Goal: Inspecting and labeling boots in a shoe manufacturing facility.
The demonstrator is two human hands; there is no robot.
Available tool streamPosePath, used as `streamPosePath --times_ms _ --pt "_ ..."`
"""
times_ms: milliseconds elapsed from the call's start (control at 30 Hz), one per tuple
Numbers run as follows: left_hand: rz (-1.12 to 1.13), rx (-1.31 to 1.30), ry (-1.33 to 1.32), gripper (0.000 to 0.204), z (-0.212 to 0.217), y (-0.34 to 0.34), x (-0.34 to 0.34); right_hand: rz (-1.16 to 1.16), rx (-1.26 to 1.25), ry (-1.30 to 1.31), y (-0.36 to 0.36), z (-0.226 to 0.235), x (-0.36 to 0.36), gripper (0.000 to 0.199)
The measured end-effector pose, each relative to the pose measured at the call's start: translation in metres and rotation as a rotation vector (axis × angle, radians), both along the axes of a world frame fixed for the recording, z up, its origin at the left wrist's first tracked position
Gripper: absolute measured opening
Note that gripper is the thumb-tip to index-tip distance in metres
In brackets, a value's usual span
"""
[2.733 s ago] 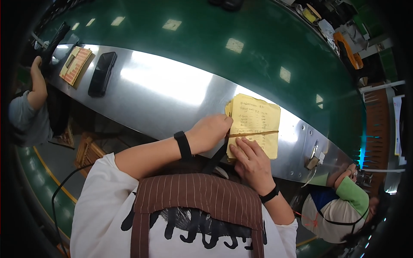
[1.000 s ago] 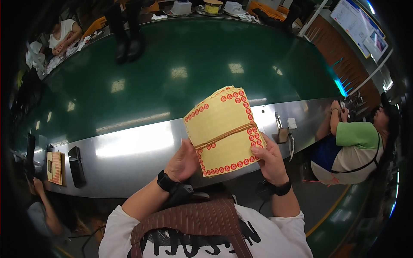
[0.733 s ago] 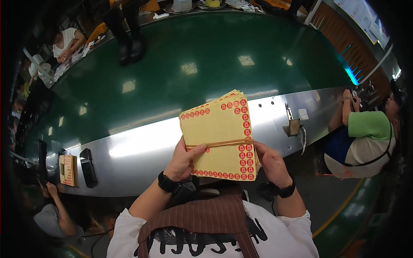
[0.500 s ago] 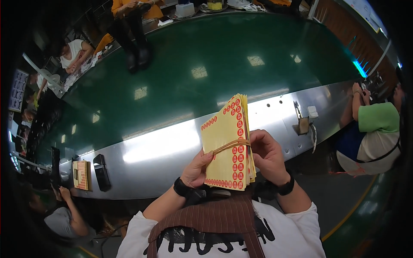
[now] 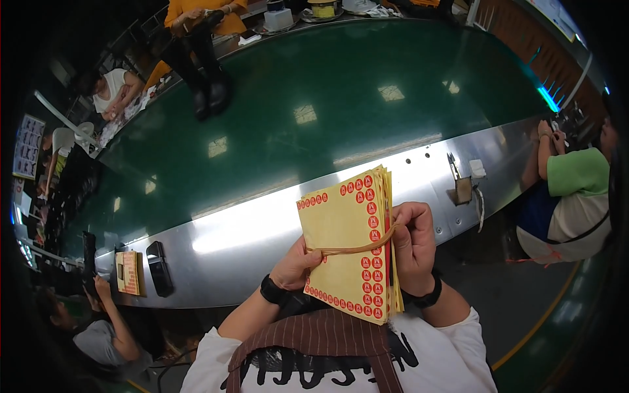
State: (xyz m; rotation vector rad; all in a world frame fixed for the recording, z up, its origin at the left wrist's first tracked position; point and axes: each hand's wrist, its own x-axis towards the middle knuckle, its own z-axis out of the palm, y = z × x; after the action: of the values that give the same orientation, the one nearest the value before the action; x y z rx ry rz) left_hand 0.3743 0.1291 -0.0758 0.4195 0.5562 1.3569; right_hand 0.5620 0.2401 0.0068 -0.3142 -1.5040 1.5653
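Observation:
A thick stack of yellow sticker sheets (image 5: 334, 226) with round red stickers along its edges is held up over the near edge of the bench. My left hand (image 5: 293, 264) grips its left side, the thumb lying on the front. Tan rubber bands (image 5: 350, 249) run across the middle of the stack. At the right edge my right hand (image 5: 415, 243) pinches the bands between thumb and fingers and pulls them off the surface. The fingers of my left hand behind the stack are hidden.
A steel ledge (image 5: 216, 262) fronts a green belt (image 5: 275, 144). On the ledge lie a black case (image 5: 158, 268), another sheet stack (image 5: 130, 274), tweezers (image 5: 453, 167) and a small brown block (image 5: 462, 191). Black boots (image 5: 209, 85) stand across the belt. Co-workers sit left and right.
The stack has come lower and nearer to me. My right hand has taken hold of the bands at the right edge and stretched them outward.

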Motion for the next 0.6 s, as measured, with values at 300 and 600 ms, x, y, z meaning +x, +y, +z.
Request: streamPosePath --times_ms 300,600 --pt "0.112 0.017 0.056 0.077 0.012 -0.007 -0.006 0.168 -0.055 0.034 0.01 0.002 0.008 0.021" --pt "0.37 -0.097 0.431 0.065 0.041 -0.002 -0.004 0.362 -0.37 -0.314 0.022 -0.006 0.007 0.051"
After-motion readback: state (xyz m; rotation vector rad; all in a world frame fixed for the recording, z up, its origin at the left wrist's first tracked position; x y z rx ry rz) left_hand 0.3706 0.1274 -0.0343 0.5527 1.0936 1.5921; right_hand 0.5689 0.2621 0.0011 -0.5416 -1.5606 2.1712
